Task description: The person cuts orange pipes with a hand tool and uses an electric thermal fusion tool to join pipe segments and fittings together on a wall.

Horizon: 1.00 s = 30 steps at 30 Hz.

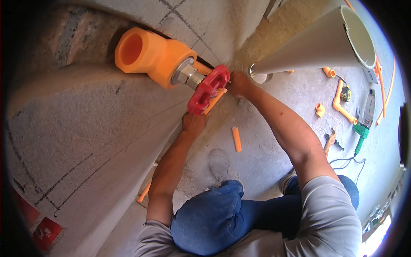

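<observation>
A large orange pipe fitting (152,58) with a metal valve stem (187,76) and red handle (209,88) fills the upper middle, close to the camera. An orange pipe (215,102) slants behind the handle. My left hand (192,125) is closed at the lower end of this pipe, its fingertips partly hidden. My right hand (239,85) is closed just right of the handle, at the pipe's upper end; what its fingers grip is hidden by the handle.
A wide grey pipe (308,45) lies upper right. On the floor are a short orange pipe (236,139), elbows (320,110), an L-shaped assembly (338,103), tape measure (346,93), cutter (331,141) and green-handled heating tool (360,132) with cable. The marked wall (77,141) borders the left.
</observation>
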Each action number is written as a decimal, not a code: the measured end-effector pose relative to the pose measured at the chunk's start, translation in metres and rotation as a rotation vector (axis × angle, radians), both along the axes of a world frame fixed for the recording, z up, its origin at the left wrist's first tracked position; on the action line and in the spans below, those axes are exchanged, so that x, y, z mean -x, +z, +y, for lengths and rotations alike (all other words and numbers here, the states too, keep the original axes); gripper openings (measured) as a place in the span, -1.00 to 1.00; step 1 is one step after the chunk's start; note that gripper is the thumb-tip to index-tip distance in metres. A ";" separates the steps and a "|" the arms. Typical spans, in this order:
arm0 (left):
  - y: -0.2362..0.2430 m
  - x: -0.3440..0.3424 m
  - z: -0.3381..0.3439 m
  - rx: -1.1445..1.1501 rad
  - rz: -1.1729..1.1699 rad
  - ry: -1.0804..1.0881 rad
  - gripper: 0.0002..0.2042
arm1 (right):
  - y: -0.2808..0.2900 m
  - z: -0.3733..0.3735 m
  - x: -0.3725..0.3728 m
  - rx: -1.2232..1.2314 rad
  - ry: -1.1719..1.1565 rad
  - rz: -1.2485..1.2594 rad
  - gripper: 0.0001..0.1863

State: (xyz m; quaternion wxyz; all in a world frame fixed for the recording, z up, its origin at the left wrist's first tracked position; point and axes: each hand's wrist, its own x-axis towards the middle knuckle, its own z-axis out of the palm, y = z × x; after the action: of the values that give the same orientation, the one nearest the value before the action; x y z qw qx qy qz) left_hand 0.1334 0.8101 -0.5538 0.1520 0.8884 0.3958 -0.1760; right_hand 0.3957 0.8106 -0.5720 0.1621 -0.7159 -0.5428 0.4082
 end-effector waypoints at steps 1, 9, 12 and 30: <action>0.000 -0.001 -0.001 0.015 0.018 0.009 -0.60 | -0.002 -0.001 -0.001 0.010 -0.016 0.001 -0.59; 0.003 0.000 -0.005 -0.071 -0.021 0.016 -0.59 | 0.006 -0.003 0.003 0.012 -0.061 0.019 -0.59; 0.004 -0.003 -0.005 -0.005 0.038 0.059 -0.58 | 0.006 -0.001 0.002 0.019 -0.042 -0.005 -0.58; 0.014 -0.008 -0.003 0.053 0.067 0.149 -0.59 | 0.007 0.000 0.009 -0.039 -0.043 -0.055 -0.56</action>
State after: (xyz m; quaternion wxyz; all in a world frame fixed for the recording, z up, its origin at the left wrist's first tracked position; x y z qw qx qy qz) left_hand 0.1417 0.8074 -0.5401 0.1747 0.8457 0.4609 -0.2044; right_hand 0.3871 0.8106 -0.5648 0.1698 -0.7349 -0.5395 0.3741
